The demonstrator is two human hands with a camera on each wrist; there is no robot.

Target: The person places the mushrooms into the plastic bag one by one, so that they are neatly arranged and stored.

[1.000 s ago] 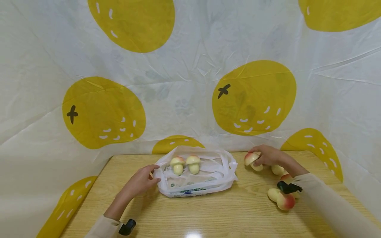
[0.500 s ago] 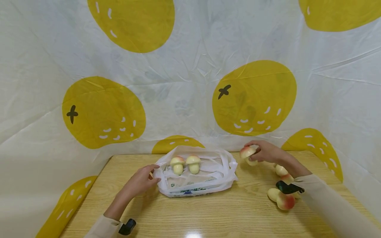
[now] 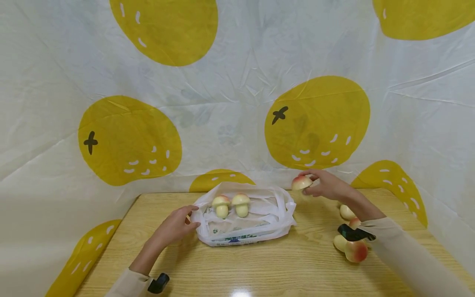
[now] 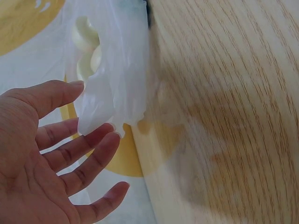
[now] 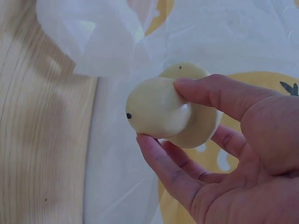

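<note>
Head view, nearest first: a black wrist piece (image 3: 158, 284) is sitting at the left cuff over the wooden worktop (image 3: 259, 272). Loose mushrooms (image 3: 356, 251) are lying around the right wrist, which is partly hiding them. Farther in, the left hand (image 3: 178, 225) is resting at the left end of a white plastic bag (image 3: 274, 233), its grip relaxed, thumb and fingers spreading apart. Two mushrooms (image 3: 241, 205) are lying side by side in the bag's opening. Beyond, the right hand (image 3: 326, 185) is pinching a held mushroom (image 3: 301, 182) above the worktop, near the bag's right end; the right wrist view is showing that grip closing on the stem, thumb on one side and fingertips opposite, with the cap sitting just past it. Behind everything, a white curtain (image 3: 230, 82) with yellow fruit prints is hanging.
</note>
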